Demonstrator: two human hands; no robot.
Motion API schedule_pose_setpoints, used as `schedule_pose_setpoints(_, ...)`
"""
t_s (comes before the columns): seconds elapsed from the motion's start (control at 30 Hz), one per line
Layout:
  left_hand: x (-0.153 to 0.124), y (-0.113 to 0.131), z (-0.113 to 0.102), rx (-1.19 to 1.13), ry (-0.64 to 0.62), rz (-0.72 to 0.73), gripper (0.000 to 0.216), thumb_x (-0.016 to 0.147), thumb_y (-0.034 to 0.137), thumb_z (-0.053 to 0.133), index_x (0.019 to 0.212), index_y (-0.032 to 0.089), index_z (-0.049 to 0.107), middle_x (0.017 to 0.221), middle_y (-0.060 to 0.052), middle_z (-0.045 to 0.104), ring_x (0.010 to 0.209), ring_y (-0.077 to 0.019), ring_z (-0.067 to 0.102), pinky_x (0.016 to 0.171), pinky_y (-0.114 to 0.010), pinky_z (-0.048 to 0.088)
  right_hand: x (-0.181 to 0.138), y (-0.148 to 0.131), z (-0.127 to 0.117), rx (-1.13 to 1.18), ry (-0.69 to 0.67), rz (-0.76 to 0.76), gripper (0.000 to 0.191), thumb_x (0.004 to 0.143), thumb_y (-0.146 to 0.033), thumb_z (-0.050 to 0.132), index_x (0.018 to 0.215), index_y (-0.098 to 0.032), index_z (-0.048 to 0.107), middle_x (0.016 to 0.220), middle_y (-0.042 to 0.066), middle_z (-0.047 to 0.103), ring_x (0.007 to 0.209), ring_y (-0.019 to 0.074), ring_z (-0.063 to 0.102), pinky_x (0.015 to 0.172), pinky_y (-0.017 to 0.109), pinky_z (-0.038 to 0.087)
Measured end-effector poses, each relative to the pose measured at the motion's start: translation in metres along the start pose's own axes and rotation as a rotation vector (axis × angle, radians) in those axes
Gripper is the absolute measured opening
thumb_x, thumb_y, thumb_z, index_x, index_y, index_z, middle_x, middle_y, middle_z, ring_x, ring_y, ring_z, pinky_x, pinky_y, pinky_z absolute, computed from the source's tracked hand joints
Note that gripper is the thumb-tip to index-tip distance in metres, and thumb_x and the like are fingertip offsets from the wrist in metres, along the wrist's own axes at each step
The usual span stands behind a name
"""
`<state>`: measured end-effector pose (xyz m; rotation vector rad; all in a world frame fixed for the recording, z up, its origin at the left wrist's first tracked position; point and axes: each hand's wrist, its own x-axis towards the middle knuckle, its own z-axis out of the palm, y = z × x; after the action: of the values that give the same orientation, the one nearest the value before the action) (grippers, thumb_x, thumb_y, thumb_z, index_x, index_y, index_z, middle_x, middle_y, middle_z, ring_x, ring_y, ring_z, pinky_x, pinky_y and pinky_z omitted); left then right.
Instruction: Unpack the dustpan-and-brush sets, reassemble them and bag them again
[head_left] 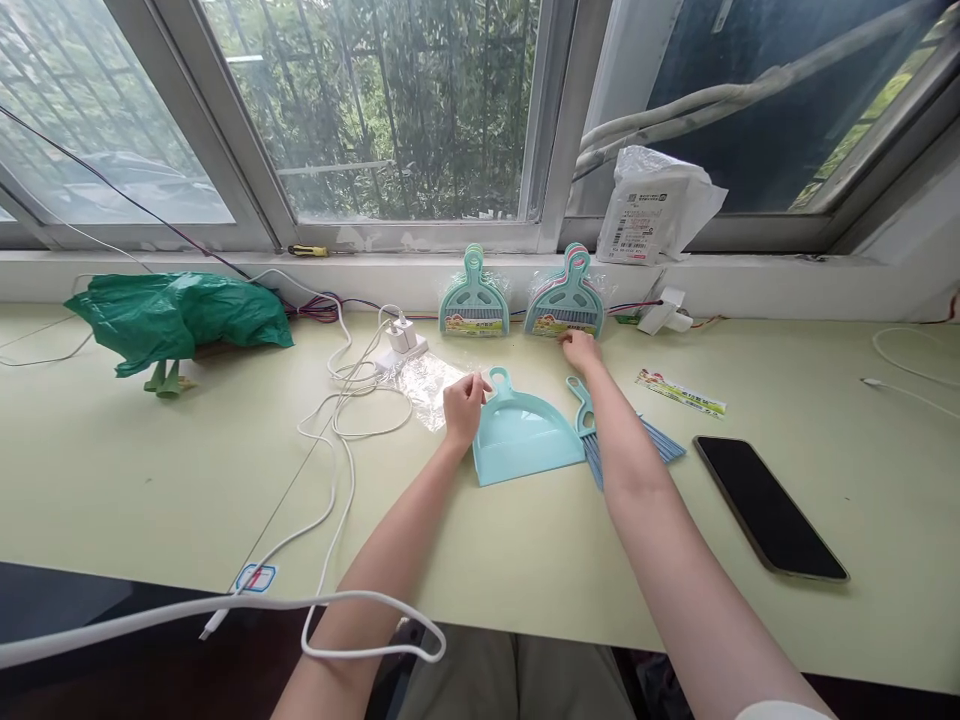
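Note:
A light-blue dustpan lies flat on the table, its handle pointing toward the window. My left hand is beside its upper left edge, fingers curled and the fingertips close to the pan; anything they hold is hidden. Partly under my right forearm lies a small brush with blue bristles, next to the dustpan. My right hand reaches to the lower edge of a wrapped dustpan-and-brush set, fingers bent; whether they grip it cannot be seen. A similar wrapped set leans against the sill to its left.
A printed label strip and a phone lie on the right. Clear plastic film, white cables and a plugged charger sit left of my hands. Farther left is a green plastic bag. A white package stands on the sill.

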<state>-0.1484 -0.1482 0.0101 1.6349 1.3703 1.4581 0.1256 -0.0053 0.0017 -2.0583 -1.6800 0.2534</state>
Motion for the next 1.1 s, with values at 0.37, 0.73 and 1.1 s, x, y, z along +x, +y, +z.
schedule_pose_setpoints(0.37, 0.003, -0.001, 0.0, 0.026, -0.038, 0.007, 0.045, 0.095, 0.042, 0.039, 0.06, 0.022, 0.06, 0.049, 0.002, 0.048, 0.049, -0.0123, 0.045, 0.06, -0.029, 0.039, -0.03, 0.004, -0.019, -0.008, -0.019, -0.106, 0.037, 0.085, -0.014, 0.043, 0.103, -0.024, 0.073, 0.107, 0.002, 0.075, 0.105, 0.0226, 0.065, 0.087, 0.033, 0.047)
schedule_pose_setpoints(0.73, 0.01, -0.009, 0.002, 0.12, -0.127, 0.006, 0.021, 0.091, 0.028, 0.042, 0.086, 0.02, 0.061, 0.054, 0.004, 0.052, 0.052, -0.0129, 0.051, 0.059, -0.026, 0.038, -0.148, 0.024, -0.045, -0.09, 0.145, -0.086, 0.02, 0.087, -0.032, 0.051, 0.086, -0.022, 0.069, 0.097, 0.007, 0.07, 0.1, 0.0245, 0.06, 0.082, 0.035, 0.04)
schedule_pose_setpoints(1.1, 0.006, -0.003, -0.005, 0.523, -0.355, 0.019, 0.039, 0.091, 0.032, 0.044, 0.055, 0.022, 0.034, 0.056, -0.001, 0.043, 0.057, -0.0146, 0.039, 0.057, -0.029, 0.026, -0.182, 0.025, -0.05, -0.266, 0.087, -0.051, 0.03, 0.08, -0.041, 0.058, 0.098, -0.018, 0.066, 0.113, 0.014, 0.063, 0.112, 0.0322, 0.049, 0.092, 0.046, 0.033)
